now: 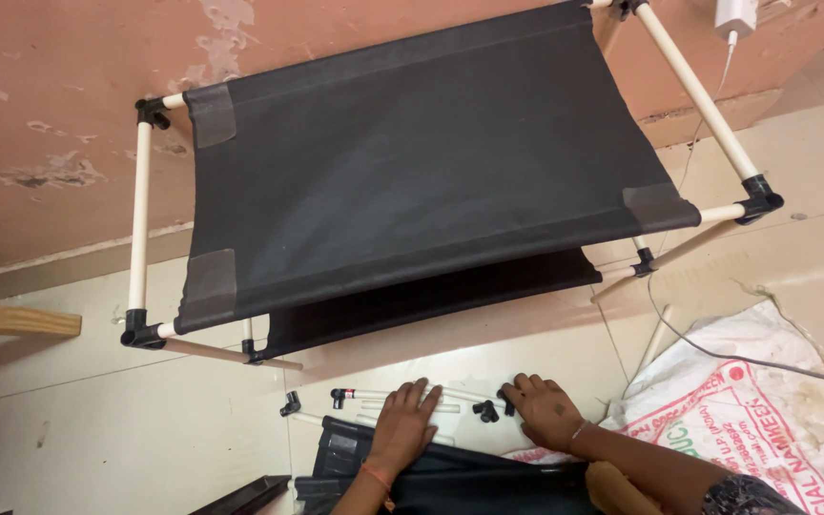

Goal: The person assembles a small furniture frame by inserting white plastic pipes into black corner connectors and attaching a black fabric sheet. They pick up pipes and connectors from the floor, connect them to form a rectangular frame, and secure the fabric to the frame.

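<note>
Black fabric shelf (422, 162) with grey corner patches, cream tubes (140, 215), black joints (760, 200), pale beige floor tiles (97, 429), salmon-pink wall (59, 105) — peeling in pale spots, white sack (755, 410) printed red and green, orange wristband (374, 472) — left hand (404, 424).

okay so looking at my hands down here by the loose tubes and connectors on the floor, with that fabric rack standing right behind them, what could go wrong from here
The left hand presses on loose white tubes; being round, they might roll away on the smooth tile. The right hand rests beside small black connectors, which could easily be knocked aside. The half-built rack stands close behind, and a cable trails across the floor beside it; a snag might tip it.
</note>
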